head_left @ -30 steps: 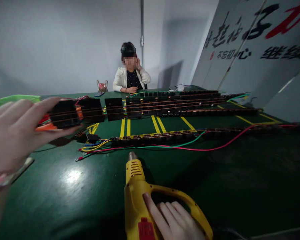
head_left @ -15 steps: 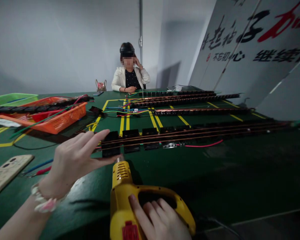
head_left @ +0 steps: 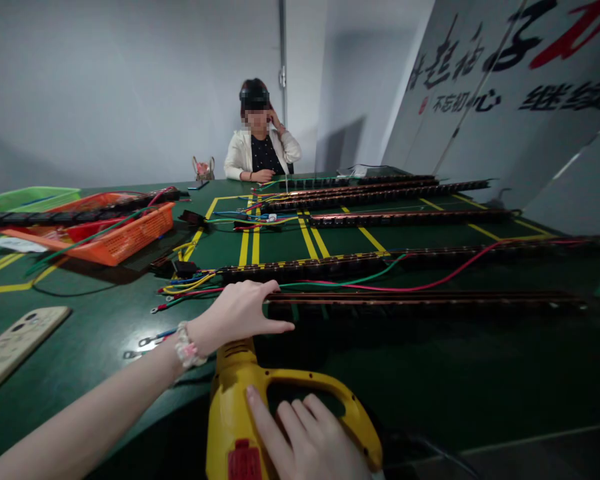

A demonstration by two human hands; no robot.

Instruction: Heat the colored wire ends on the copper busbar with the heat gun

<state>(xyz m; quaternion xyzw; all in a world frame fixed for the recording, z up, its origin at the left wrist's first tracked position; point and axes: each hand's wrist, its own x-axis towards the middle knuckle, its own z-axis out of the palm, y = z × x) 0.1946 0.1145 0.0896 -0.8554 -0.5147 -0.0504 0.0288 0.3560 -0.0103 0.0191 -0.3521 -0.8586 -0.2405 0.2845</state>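
The heat gun [head_left: 226, 408] has a smooth, glossy yellow plastic shell with a red label. The strip [head_left: 420, 301] shows bare copper-coloured metal rails, faintly shiny, over dull black plastic blocks. The tabletop [head_left: 455, 373] is a smooth green mat with a soft sheen, crossed by yellow lines. The basket [head_left: 130, 240] is orange plastic mesh. The wires [head_left: 410, 289] wear smooth coloured plastic insulation.
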